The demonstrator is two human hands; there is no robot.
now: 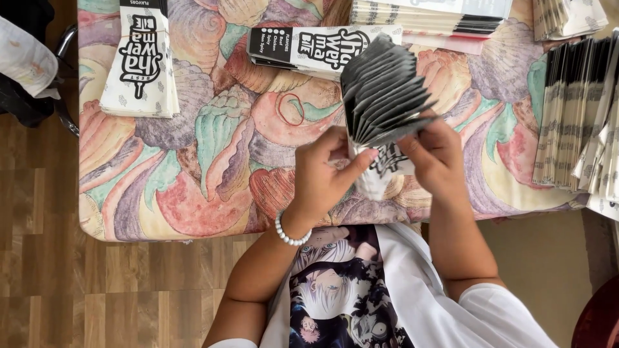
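Fingers [353, 162] of left hand [325, 174] and right hand [437, 158] pinch fanned paper sleeves [383, 93] above bench [213, 161] edge | light, floppy, probably slippery | best gripped at bottom edge

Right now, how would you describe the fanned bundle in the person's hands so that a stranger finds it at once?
Start at the table with the pastel shell-patterned cloth. At its near edge, the left hand and right hand hold a fanned bundle of paper sleeves. Unlike the flat white stacks around it, it spreads open, showing dark grey sides.
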